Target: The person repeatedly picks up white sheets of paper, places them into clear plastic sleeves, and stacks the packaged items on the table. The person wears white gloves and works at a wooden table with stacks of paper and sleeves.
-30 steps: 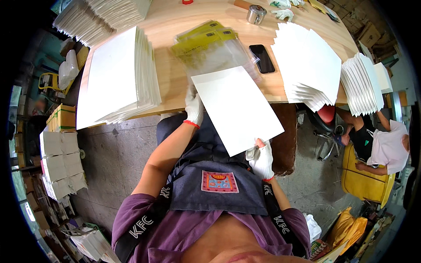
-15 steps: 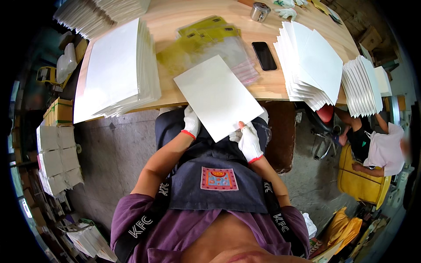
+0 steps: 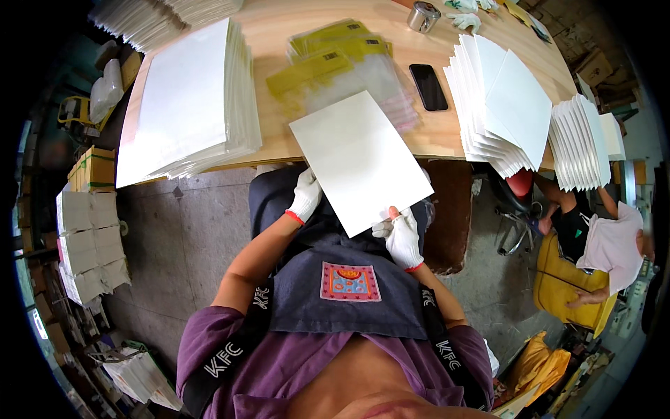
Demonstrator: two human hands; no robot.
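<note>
A blank white board or stiff sheet is tilted over my lap, its far end overlapping the table's front edge. My right hand, in a white glove with the thumb tip bare, pinches its near right corner, thumb on top. At the sheet's left edge is my left hand, also gloved, with its fingertips hidden at or behind the sheet; whether it grips cannot be seen. Just beyond lie several clear plastic bags with yellow-green top bands, slightly blurred and partly covered by the sheet.
A tall stack of white boards in clear sleeves stands left on the table. To the right are a phone, fanned white stacks and a metal cup. Another person sits at far right.
The sheet and both my hands have shifted slightly right and nearer. The nearest yellow-banded bag has moved right and shows more sharply. The other person's hand has moved.
</note>
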